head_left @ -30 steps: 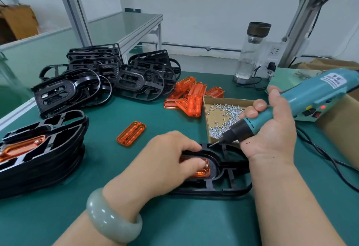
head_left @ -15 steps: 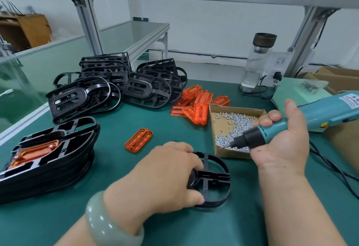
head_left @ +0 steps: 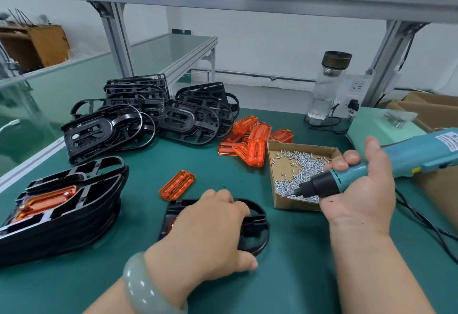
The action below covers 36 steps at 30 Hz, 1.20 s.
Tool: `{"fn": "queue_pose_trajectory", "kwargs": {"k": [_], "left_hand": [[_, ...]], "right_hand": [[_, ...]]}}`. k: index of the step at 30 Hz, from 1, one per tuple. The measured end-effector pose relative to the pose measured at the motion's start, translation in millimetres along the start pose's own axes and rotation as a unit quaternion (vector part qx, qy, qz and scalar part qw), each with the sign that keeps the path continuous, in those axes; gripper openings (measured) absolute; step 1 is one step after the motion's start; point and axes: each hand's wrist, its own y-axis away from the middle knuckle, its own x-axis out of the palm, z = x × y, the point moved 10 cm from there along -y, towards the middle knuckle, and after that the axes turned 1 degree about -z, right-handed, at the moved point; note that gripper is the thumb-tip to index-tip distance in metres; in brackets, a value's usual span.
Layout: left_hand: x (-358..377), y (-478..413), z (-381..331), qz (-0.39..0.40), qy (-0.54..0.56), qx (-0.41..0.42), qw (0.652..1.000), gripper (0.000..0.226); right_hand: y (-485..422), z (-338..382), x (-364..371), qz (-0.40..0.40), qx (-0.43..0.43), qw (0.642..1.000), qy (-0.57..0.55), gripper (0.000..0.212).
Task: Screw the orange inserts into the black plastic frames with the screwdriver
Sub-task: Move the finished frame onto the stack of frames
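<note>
1. Your left hand (head_left: 210,229) lies on top of the black frame (head_left: 255,229), at the near middle of the green mat (head_left: 297,276). The fingers are curled over the far rim and the thumb is at the near edge, so the hand holds the frame down flat.
2. Your hand covers most of the frame. A small part of an orange insert (head_left: 172,224) shows inside it at the left end.
3. Your right hand (head_left: 359,189) is wrapped around the front part of the blue screwdriver (head_left: 396,160), with the fingers closed on the body.
4. The screwdriver is tilted and its bit points down and to the left. The tip is over the screws (head_left: 304,165) in the cardboard box (head_left: 292,204); I cannot tell if it touches them.
5. The box stands just right of the frame, apart from it.
6. One loose insert (head_left: 177,185) lies flat on the mat, just behind your left hand.
7. A pile of inserts (head_left: 250,140) lies behind the box, touching its far left corner.
8. At the left edge there is a stack of frames (head_left: 62,204); the top one has an orange insert in it.
9. More empty frames (head_left: 148,120) are piled at the far left of the mat.
10. A glass bottle (head_left: 327,85) with a dark cap stands upright at the far edge.
</note>
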Motion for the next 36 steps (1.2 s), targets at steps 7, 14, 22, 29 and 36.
{"fn": "queue_pose_trajectory", "kwargs": {"k": [7,14,22,29,36], "left_hand": [[4,1,21,0.020,0.029,-0.052,0.998,0.075],[1,-19,73,0.032,0.012,-0.126,0.991,0.068],[-4,-34,105,0.021,-0.052,-0.200,0.978,0.072],[0,-44,103,-0.041,-0.029,-0.190,0.980,0.055],[-24,-71,109,-0.112,-0.096,-0.218,0.965,0.044]], "right_hand": [[2,-2,1,0.008,0.000,1.000,0.003,0.016],[2,-5,2,0.010,-0.003,1.000,0.010,0.012],[5,-9,5,0.017,0.006,1.000,0.019,0.007],[6,-8,4,0.016,0.006,1.000,0.021,0.006],[6,-9,4,0.010,0.017,1.000,0.023,0.006]]}}
